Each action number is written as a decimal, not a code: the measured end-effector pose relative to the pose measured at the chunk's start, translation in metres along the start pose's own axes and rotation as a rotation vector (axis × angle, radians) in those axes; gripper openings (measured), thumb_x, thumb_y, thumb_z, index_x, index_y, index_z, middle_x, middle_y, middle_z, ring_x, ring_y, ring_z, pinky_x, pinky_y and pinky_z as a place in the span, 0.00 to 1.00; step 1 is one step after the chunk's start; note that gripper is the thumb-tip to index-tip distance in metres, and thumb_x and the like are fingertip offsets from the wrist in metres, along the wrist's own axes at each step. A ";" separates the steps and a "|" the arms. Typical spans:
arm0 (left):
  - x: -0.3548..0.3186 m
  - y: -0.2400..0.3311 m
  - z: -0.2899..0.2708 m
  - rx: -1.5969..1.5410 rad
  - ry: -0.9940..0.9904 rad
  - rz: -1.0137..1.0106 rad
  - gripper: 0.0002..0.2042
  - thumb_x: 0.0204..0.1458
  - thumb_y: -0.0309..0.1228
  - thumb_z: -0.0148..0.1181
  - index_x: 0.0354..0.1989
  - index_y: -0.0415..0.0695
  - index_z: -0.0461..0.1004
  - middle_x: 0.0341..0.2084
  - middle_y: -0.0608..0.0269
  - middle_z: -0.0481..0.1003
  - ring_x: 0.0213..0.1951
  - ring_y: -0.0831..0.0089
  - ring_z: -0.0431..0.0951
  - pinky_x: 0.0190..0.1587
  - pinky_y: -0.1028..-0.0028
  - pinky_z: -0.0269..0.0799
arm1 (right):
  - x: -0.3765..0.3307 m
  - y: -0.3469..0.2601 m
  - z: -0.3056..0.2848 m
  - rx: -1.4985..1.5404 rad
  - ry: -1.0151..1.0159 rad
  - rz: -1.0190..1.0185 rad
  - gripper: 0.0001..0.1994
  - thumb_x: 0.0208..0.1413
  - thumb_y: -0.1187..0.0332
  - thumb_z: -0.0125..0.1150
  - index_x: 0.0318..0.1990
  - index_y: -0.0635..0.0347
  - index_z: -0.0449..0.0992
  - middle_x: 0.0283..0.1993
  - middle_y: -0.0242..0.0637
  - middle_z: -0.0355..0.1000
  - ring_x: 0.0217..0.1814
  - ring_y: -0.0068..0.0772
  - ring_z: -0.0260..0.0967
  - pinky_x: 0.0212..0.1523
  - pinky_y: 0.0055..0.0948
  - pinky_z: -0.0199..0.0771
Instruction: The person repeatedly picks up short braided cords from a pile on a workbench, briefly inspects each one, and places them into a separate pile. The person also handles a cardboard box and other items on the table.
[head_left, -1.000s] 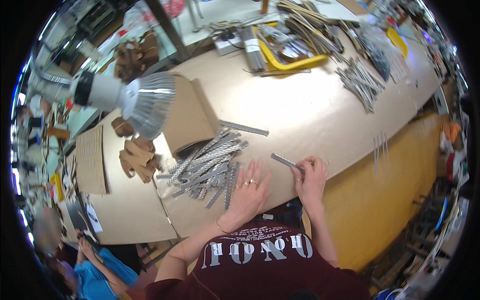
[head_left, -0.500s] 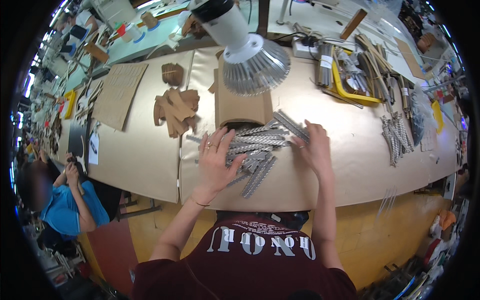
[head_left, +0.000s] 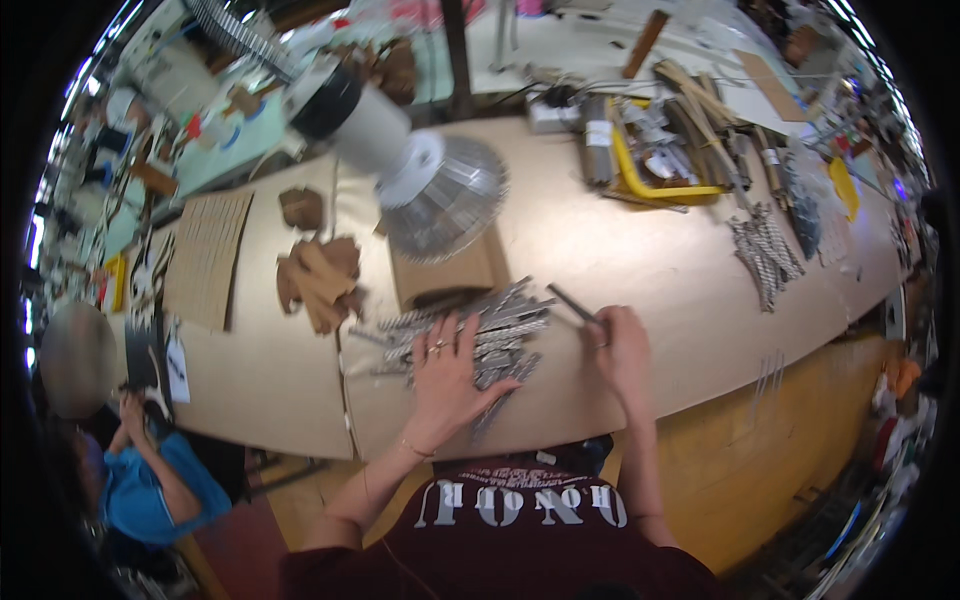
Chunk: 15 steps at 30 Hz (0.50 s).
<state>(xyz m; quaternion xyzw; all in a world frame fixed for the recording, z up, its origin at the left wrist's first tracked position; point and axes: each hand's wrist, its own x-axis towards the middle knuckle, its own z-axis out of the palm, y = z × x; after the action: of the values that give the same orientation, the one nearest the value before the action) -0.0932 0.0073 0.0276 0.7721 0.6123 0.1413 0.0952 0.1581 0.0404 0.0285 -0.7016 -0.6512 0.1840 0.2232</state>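
Observation:
A loose pile of grey patterned strips point(head_left: 512, 325) lies on the table in front of me. My left hand point(head_left: 447, 385) rests on the pile's near left part, its fingers spread and stretched out. To the right of the pile, my right hand point(head_left: 622, 358) pinches one end of a single grey strip point(head_left: 572, 302). That strip points up and to the left, apart from the rest. Just beyond the pile stands a brown cardboard piece with a curved front point(head_left: 450, 280). The picture is slightly smeared by motion.
A lamp with a ribbed shade point(head_left: 445, 200) hangs over the cardboard piece. Brown strips point(head_left: 322, 280) lie to the left, near a cardboard sheet point(head_left: 207, 260). On the right are a yellow tray point(head_left: 670, 190) and more patterned strips point(head_left: 765, 255). A person in blue point(head_left: 165, 490) sits at left.
My right hand has drawn a strip away from the pile and turned inward round it. My left hand stays on the pile. The whole view has shifted and tilted.

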 end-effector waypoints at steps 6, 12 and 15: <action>-0.025 0.006 0.007 -0.031 -0.013 0.040 0.52 0.40 0.70 0.60 0.66 0.41 0.60 0.66 0.45 0.58 0.70 0.51 0.53 0.70 0.50 0.38 | 0.002 -0.042 -0.018 0.255 -0.185 -0.173 0.14 0.53 0.67 0.66 0.43 0.63 0.72 0.45 0.41 0.71 0.49 0.45 0.69 0.49 0.42 0.68; -0.031 -0.053 -0.018 -0.232 0.153 -0.060 0.46 0.43 0.65 0.62 0.63 0.40 0.64 0.65 0.46 0.60 0.69 0.53 0.56 0.71 0.47 0.37 | 0.000 -0.080 -0.013 -0.089 -0.479 -0.647 0.45 0.41 0.53 0.75 0.67 0.53 0.58 0.70 0.47 0.54 0.73 0.50 0.48 0.70 0.53 0.49; -0.036 -0.105 -0.027 -0.173 0.237 -0.137 0.39 0.49 0.59 0.61 0.62 0.42 0.66 0.64 0.49 0.62 0.69 0.53 0.56 0.72 0.50 0.39 | -0.002 -0.082 -0.005 -0.240 -0.572 -0.732 0.56 0.34 0.49 0.78 0.73 0.48 0.51 0.74 0.49 0.48 0.78 0.53 0.41 0.73 0.56 0.41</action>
<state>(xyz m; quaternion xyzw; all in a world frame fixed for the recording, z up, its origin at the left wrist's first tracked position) -0.2062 -0.0041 0.0161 0.6953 0.6561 0.2769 0.0976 0.0927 0.0425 0.0781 -0.3684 -0.9073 0.2025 0.0025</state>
